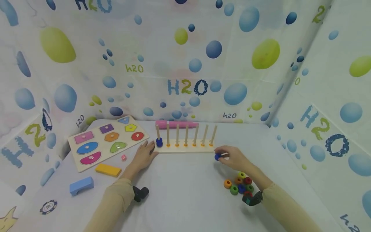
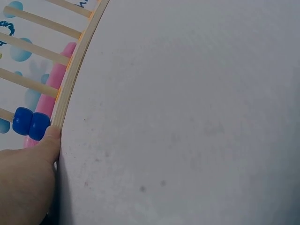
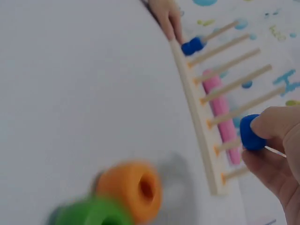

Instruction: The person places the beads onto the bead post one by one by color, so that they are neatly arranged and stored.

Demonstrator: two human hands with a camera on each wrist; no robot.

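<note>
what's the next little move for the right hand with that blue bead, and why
Probably lift the blue bead up and left over the leftmost peg and thread it on. The right hand pinches it near the peg board's right end, blue beads already sit on that peg, and the left hand steadies the board.

Shape puzzle board (image 1: 108,141) at table's (image 1: 185,199) far left. Yellow block (image 1: 108,169) and blue arch block (image 1: 81,186) near its front edge. Small pink die (image 1: 123,157) beside yellow block. Poker chip (image 1: 48,207) near left front. Pink cylinder (image 1: 176,124) at back.
</note>
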